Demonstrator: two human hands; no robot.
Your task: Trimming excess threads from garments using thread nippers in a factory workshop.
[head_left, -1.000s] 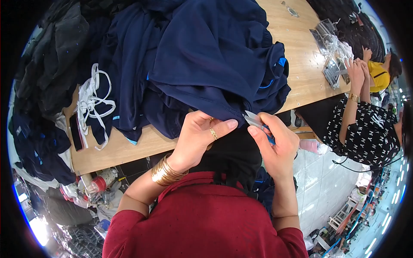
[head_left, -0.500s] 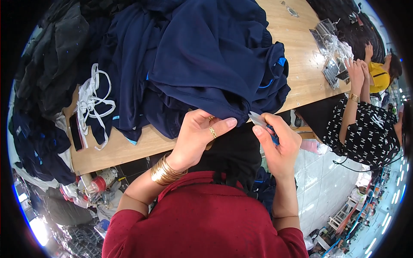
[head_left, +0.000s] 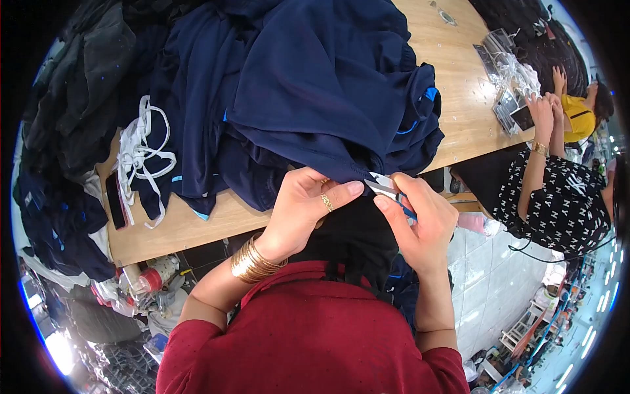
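A navy blue garment (head_left: 308,85) lies bunched over the near edge of the wooden table (head_left: 453,118). My left hand (head_left: 308,203) pinches the garment's lower hem between thumb and fingers. In my right hand (head_left: 423,220) is a pair of thread snips (head_left: 384,188) with pale metal blades and a blue handle. Its blades are parted, and their tips reach the hem just right of my left thumb. Whether a thread lies between the blades is too small to tell.
White cord (head_left: 146,141) lies tangled beside a dark phone (head_left: 118,200) on the left. Black fabric (head_left: 79,65) is heaped at the far left. To the right, a person in a black patterned top (head_left: 558,203) works near small clear packets (head_left: 508,108); another wears yellow (head_left: 579,118).
The snips have moved slightly left, closer to my left thumb, and their blades have spread apart. My left hand keeps its pinch on the hem, nearly unmoved.
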